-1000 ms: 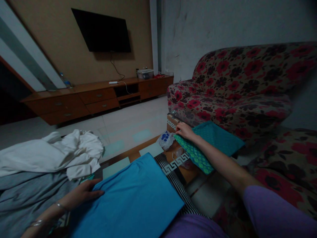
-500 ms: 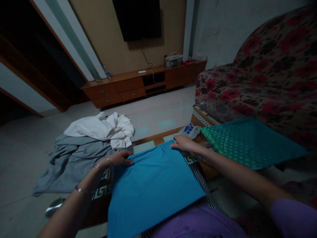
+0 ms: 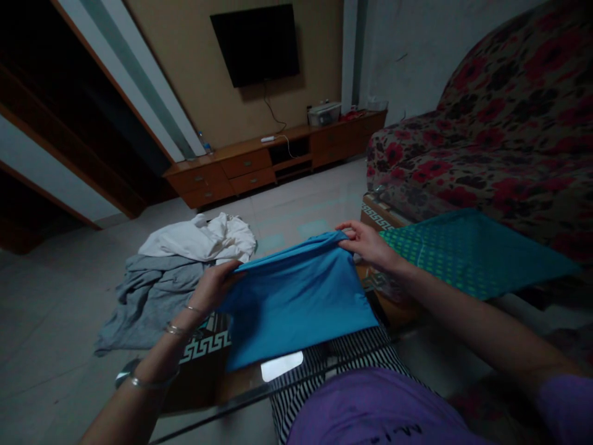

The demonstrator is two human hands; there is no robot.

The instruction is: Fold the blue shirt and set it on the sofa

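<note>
A blue cloth [image 3: 301, 303] hangs between my two hands, its far edge raised off the glass-topped table [image 3: 250, 380] and its near part slanting down toward me. My left hand [image 3: 217, 281], with bangles on the wrist, pinches the far left corner; its fingertips are partly hidden. The far right corner is gripped between thumb and fingers of my right hand [image 3: 364, 244]. Left of the blue cloth lie a grey cloth [image 3: 152, 296] and a white cloth [image 3: 194, 241] in a loose heap. A green patterned cloth [image 3: 467, 259] is spread flat to the right, beyond my right forearm.
A sofa with a red flower print [image 3: 463, 154] stands on the right. At the back, a wooden TV cabinet [image 3: 245, 167] carries a clear plastic box [image 3: 324, 114] and a small bottle [image 3: 207, 147]. A television [image 3: 257, 46] hangs above it.
Both hands have closed on the blue cloth's far edge and lifted it from the table. Its near edge has slid away from me, baring a strip of table.
</note>
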